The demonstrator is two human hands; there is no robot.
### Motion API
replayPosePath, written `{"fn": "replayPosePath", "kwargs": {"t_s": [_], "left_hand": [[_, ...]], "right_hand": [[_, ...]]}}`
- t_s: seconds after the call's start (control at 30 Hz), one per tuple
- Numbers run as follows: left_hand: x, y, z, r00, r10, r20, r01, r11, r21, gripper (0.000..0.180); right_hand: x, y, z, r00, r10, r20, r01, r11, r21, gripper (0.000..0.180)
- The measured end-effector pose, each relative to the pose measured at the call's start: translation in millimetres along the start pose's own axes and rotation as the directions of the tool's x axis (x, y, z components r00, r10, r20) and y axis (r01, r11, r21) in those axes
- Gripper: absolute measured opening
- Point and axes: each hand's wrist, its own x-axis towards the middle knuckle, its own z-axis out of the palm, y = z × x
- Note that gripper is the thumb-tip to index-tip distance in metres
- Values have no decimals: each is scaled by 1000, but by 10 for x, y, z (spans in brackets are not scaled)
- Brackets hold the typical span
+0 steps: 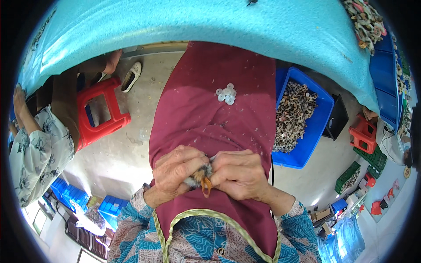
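Note:
Close to my body, my left hand (175, 168) and my right hand (240, 174) meet over my lap. Both are closed on a small furry toy piece (201, 173), mottled grey, black and tan, with an orange loop-like part hanging toward me. My fingers hide much of it, so its full shape does not show. Farther up my maroon apron (210, 61) lies a small pile of white plastic washers (226, 94), round with a hole in the middle. Bits of fluff are scattered over the cloth.
A blue crate (319, 127) full of mottled furry pieces (294, 115) stands on the floor at my right. Ahead is a table under turquoise cloth (210, 24), with more furry pieces (365, 24) at its right. A red stool (105, 111) and a seated person (44, 144) are at left.

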Motion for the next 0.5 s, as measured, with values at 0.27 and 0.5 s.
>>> {"fn": "replayPosePath", "kwargs": {"t_s": [0.27,0.5], "left_hand": [[-61,-96,105,978,-180,107,197,964,-179,32],[-79,-79,144,979,-150,138,172,970,-170,33]], "right_hand": [[123,291,-501,737,631,243,-675,704,218,9],[569,1084,-672,949,138,-283,-299,677,-673,14]]}}
